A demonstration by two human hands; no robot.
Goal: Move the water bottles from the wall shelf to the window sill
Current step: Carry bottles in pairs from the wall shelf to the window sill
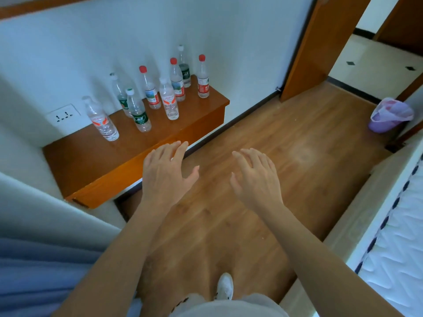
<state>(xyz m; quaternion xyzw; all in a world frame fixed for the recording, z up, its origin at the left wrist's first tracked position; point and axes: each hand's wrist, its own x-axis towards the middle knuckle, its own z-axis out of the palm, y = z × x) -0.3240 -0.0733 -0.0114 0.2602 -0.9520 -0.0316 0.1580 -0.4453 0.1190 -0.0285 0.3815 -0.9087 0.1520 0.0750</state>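
Several clear plastic water bottles stand upright on a brown wooden wall shelf (91, 161) against the white wall. Nearest is a bottle with an orange label (101, 121); beside it a green-label bottle (138, 112); farthest right a red-capped bottle (203, 76). My left hand (166, 172) hovers open, palm down, over the shelf's front edge, short of the bottles. My right hand (254, 177) is open over the wooden floor, holding nothing. No window sill is in view.
A wall socket (63, 115) sits left of the bottles. A grey-blue curtain (41, 248) hangs at the lower left. A mattress (396, 248) lies at the right, a purple bin (386, 115) near the open wooden door (320, 46). My shoe (225, 286) rests on the floor.
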